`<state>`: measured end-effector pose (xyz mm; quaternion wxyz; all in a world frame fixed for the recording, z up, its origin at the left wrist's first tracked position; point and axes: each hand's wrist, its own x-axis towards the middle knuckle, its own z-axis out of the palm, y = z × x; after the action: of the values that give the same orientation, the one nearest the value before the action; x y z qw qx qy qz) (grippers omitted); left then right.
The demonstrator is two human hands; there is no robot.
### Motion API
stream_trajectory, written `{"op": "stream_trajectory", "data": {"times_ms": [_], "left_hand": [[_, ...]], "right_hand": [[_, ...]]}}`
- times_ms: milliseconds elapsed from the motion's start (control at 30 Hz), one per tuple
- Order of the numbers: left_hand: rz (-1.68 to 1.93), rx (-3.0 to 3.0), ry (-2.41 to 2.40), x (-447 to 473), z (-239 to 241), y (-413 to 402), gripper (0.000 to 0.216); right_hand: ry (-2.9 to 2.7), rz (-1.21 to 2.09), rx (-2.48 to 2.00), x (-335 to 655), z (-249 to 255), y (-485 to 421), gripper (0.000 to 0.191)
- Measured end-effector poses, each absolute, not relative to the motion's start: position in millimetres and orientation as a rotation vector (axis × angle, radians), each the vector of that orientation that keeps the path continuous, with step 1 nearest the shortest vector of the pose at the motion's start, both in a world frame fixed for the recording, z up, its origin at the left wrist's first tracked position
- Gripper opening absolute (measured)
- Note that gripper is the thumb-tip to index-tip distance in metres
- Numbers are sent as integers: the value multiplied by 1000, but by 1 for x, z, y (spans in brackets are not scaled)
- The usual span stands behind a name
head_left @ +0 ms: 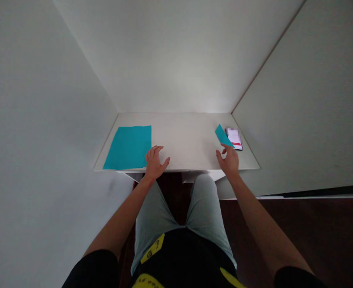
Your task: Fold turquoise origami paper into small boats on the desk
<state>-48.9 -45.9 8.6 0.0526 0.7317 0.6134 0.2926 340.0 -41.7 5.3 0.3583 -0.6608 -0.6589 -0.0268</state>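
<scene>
A large teal sheet of paper (129,147) lies flat on the left of a small white table (185,138). My left hand (155,163) rests near the table's front edge, fingers spread, just right of that sheet and touching its corner or close to it. My right hand (229,159) sits at the front right with its fingers loosely curled, fingertips at the lower end of a small folded teal paper (222,135). That small paper lies partly over a phone (235,139) with a lit screen. I cannot tell whether the fingers pinch the paper.
White walls close in the table on the left, back and right. My knees in light grey trousers sit under the front edge. Dark wooden floor shows below on the right.
</scene>
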Motion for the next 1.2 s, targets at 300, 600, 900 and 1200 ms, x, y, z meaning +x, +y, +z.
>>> {"op": "stream_trajectory", "data": {"times_ms": [300,600,900,1200], "left_hand": [[548,2137,2117,-142,-1,-70,77],[575,2370,1826,-149,10,-86,20],[954,2181,1863,-138,58,-73,25],[1937,1419,1527,-118,159,-58,48]], "right_hand": [[-1753,346,-1620,266,-19,-39,45],[-1753,372,-1635,275,-22,-41,50],[-1759,350,-1646,273,-25,-37,49],[-1703,483,-1585,272,-17,-39,51]]}}
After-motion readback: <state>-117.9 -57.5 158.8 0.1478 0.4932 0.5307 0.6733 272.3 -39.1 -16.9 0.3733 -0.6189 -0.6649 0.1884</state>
